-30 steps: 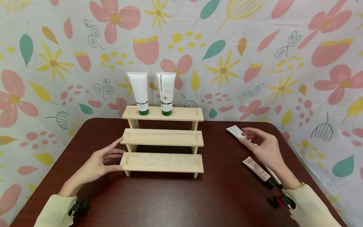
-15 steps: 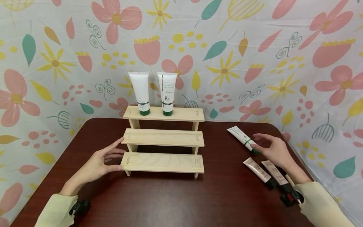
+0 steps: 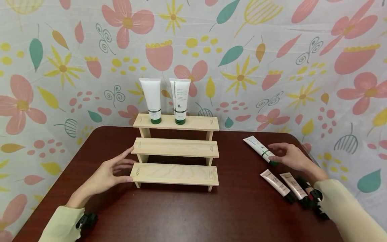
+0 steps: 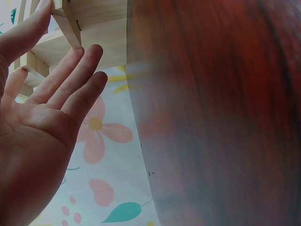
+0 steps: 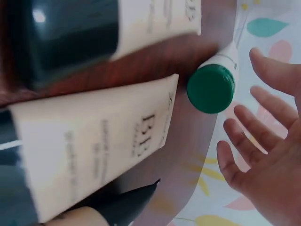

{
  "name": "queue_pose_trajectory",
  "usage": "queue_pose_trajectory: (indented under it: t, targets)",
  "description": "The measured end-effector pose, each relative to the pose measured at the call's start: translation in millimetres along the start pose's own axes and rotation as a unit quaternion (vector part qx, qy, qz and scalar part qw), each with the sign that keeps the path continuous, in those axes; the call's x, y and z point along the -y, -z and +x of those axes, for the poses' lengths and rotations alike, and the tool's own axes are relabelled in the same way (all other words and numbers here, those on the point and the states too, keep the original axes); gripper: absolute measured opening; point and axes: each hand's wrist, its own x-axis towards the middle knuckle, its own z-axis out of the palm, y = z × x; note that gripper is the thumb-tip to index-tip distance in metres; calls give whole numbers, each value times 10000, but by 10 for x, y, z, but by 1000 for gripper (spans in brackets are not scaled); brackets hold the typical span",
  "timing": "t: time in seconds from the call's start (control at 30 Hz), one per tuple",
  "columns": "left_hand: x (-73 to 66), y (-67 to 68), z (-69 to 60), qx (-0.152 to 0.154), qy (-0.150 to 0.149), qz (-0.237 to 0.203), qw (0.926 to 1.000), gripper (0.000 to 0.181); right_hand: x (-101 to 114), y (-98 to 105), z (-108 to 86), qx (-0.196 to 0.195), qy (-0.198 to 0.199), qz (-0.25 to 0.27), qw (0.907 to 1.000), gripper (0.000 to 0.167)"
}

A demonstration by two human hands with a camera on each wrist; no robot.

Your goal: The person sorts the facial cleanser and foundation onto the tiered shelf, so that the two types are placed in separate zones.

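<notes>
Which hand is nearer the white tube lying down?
Right: the right hand is beside the tube, near its cap; the left hand touches the shelf, farther away.

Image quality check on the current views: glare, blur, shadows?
Head: mostly crisp, with a soft shadow below the left hand; left wrist: dim, with a hazy pale reflection across the glossy tabletop; right wrist: top-left black cap blurred with a white glint, small print on the central beige tube soft, "BB" legible.

Flowered cloth [image 3: 302, 67] behind dark table [image 3: 181, 215]
</notes>
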Motion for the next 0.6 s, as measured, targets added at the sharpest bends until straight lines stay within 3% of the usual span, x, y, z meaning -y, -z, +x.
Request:
queue_pose_trajectory:
  t: [0.37, 0.6]
  targets:
    - [5, 3, 4, 7, -11, -6, 10000, 105, -160, 128, 242, 778, -412, 891, 9921, 60]
    - [0, -2, 3, -2, 15, -76, 10000, 105, -184, 151, 355, 1077, -577, 1147, 9859, 61]
